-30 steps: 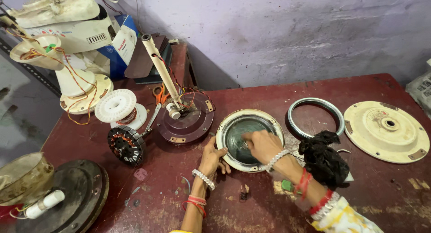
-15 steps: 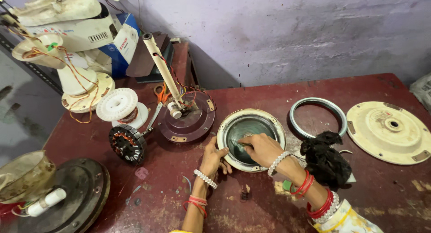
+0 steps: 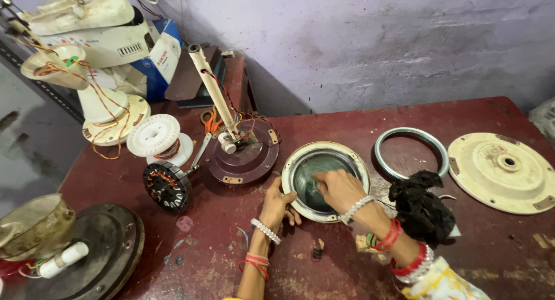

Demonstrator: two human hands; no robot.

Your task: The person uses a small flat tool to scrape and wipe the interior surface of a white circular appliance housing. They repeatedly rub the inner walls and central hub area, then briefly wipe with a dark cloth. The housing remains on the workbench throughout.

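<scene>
— So where's the round cream cover [image 3: 325,181]?
— Flat on the red surface [image 3: 347,126]; left hand [image 3: 276,204] grips its rim; right hand [image 3: 338,187] rests inside, fingers curled, holding nothing visible.

left hand [image 3: 276,206] grips round housing [image 3: 325,181] rim | right hand [image 3: 340,189] inside

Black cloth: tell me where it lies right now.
In the head view, the black cloth lies on the table right of centre, just below the metal ring, beside the right hand.
</scene>
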